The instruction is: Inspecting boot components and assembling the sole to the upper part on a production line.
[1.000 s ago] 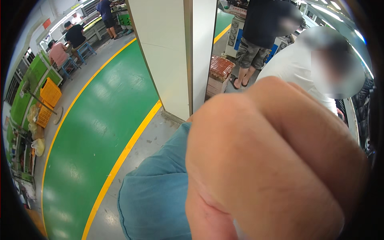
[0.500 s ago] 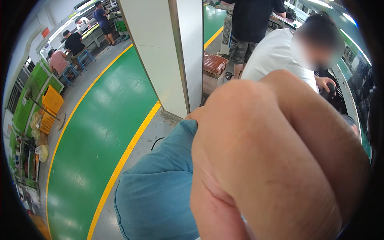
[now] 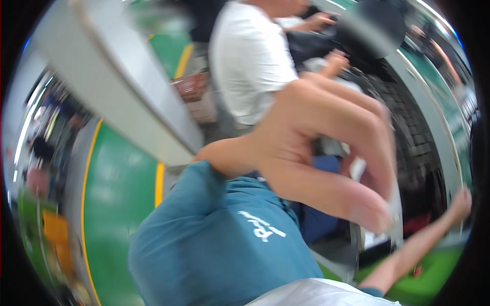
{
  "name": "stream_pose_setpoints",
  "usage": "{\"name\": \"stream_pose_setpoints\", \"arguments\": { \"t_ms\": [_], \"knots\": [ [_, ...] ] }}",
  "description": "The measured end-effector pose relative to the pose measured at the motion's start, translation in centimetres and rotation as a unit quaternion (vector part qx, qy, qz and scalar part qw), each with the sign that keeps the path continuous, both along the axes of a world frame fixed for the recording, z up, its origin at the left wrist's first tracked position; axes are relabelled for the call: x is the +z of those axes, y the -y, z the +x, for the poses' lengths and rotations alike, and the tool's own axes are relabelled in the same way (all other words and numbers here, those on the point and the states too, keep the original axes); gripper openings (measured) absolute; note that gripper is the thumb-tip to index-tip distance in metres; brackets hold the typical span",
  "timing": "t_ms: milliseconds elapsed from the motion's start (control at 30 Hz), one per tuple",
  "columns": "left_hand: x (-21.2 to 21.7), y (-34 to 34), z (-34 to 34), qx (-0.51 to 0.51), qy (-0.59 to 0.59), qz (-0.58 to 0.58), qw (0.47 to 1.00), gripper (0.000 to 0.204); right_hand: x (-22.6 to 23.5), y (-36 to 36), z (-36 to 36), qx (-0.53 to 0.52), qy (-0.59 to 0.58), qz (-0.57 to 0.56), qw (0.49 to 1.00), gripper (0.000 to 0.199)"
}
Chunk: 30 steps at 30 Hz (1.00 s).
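My left hand (image 3: 326,137) looms large and slightly blurred in the middle of the view, raised in front of my teal shirt. Its fingers bend over loosely and the thumb stands apart from them, with a gap between; I see nothing held. Far off at the lower right, my right arm stretches out from a teal sleeve. My right hand (image 3: 461,204) is at the lower end of a pale rail (image 3: 441,109); its fingers are too small and blurred to make out. Below the right arm lies a green surface (image 3: 434,283) with a small orange thing (image 3: 418,271) on it.
A co-worker in a white shirt (image 3: 250,61) sits close ahead, hands around dark items. Dark pieces (image 3: 403,115) lie along the line beside the rail. A pale pillar (image 3: 117,76) stands at left by a green walkway (image 3: 120,219). Orange crates (image 3: 56,229) sit at far left.
The view has swung to the right. The bent arm and hand that filled the near view have drawn back, bringing my left hand, my shirt and my outstretched right arm into sight.
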<state>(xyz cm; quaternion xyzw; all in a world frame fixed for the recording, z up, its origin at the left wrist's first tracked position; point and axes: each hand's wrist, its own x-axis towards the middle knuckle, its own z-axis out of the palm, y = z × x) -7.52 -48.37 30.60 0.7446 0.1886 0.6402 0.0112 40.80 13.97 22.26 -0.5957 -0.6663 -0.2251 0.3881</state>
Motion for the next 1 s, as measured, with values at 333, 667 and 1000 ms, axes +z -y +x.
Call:
{"name": "stream_pose_setpoints", "arguments": {
  "t_ms": [333,667,1000],
  "knots": [
    [-2.0,-10.1,0.8,0.067,-0.13,-0.16,0.976,0.013,2.2,10.3,-8.7,-0.089,-0.006,0.115,0.989,0.035],
    [-15.7,-28.4,3.0,0.01,-0.19,-0.462,0.866,0.019,1.8,12.0,-10.0,-0.077,-0.035,0.196,0.977,0.028],
    [-28.6,-47.8,5.7,0.055,-0.253,-0.35,0.9,0.018,2.5,12.8,-10.5,-0.081,-0.064,0.132,0.986,0.034]
  ]
}}
